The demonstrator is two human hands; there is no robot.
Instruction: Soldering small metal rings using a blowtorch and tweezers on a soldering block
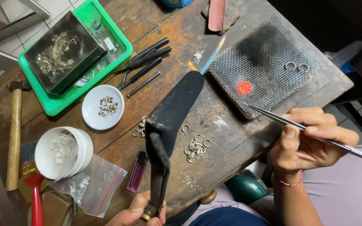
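**Torch in left hand, tweezers in right, ring glowing on mesh**

Left hand (137, 212) at the near edge, fingers wrapped tight around the torch (170, 117) handle; only part of the hand shows. Torch body is black, angled up and to the right, flame (212, 56) blue with an orange tip, shooting far-right past the far-left corner of the mesh (269, 62). Right hand (304, 140) at near right, thumb and fingers pinching the tweezers (298, 125) mid-shaft; red-white string on the wrist. Tweezer tips point up-left, sitting at the near edge of the mesh, just near-right of the ring (244, 87), not touching it as far as I can tell.

Ring glows orange-red, lying on the mesh near its near-left part. Two more rings (296, 66), cool and grey, sit on the far-right part of the mesh, well apart from the glowing one.

On the bench (181, 37): loose pile of silver rings (195, 146) right of the torch handle, purple lighter (137, 170) left of it. White dish (103, 107) with small pieces, white tub (61, 152) on a plastic bag, green tray (76, 54) holding a dark box far left. Pliers (141, 62) between tray and torch. Hammer (14, 129) and red-handled brush (32, 188) at the left edge.
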